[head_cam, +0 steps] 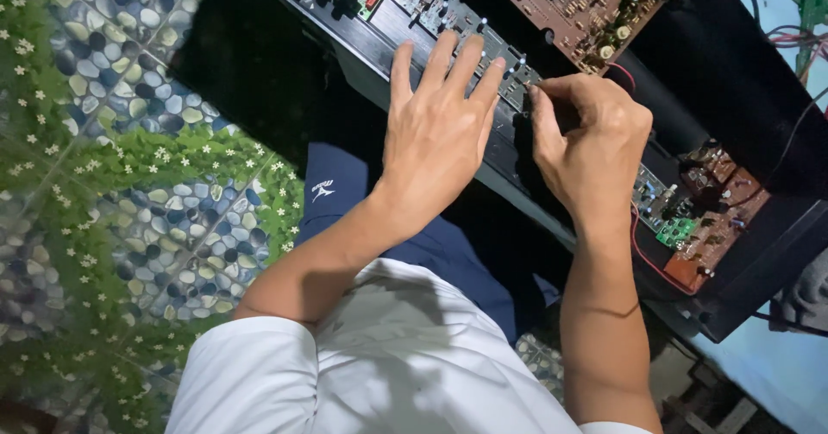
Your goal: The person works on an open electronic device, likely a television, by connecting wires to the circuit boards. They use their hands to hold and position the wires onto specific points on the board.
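At centre top of the frame, my right hand (595, 145) pinches a small part on the black metal amplifier chassis (517, 166); my left hand (435, 128) lies open, bracing its edge. I judge this as mid-adjustment; steady, fine fingers needed next. Brown circuit boards (578, 3) lie beyond.

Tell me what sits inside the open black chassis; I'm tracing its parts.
Inside the black chassis lie a brown circuit board, a small green board and red wires. The left hand and right hand cover the front strip.
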